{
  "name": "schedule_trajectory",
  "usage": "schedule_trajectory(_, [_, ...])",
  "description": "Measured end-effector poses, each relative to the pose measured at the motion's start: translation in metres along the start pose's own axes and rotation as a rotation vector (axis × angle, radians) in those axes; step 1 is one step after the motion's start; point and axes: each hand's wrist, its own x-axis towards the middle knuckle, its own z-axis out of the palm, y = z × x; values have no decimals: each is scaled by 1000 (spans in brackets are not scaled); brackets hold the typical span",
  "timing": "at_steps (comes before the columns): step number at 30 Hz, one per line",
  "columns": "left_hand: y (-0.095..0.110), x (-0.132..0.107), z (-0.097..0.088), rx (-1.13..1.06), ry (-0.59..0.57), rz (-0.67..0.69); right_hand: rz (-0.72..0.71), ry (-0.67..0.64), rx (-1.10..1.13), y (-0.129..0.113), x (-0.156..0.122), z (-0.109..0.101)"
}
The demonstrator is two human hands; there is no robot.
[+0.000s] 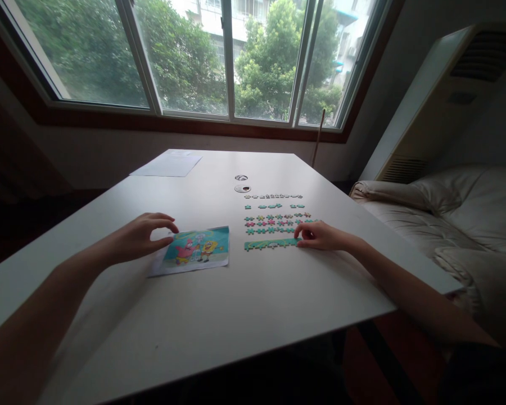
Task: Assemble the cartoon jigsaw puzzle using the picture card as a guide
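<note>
A printed cartoon picture sheet [194, 250] lies flat on the white table [236, 315]. My left hand [141, 236] rests at the sheet's left edge, fingers curled and apart, thumb touching the paper. To the right a joined strip of green puzzle pieces [270, 244] lies on the table. My right hand [320, 236] pinches the strip's right end. Behind the strip, rows of loose puzzle pieces [276, 222] are laid out, with another row [273, 196] farther back.
A sheet of white paper [168, 165] lies at the table's far left. Two small round lids [242, 184] sit past the pieces. A wide window runs behind the table. A bed with pale bedding [459, 214] stands right of the table edge.
</note>
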Motion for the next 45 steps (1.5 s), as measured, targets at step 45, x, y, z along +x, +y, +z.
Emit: schedule_trajectory(45, [118, 13, 46, 19, -7, 356, 52, 130, -296, 6, 142, -15])
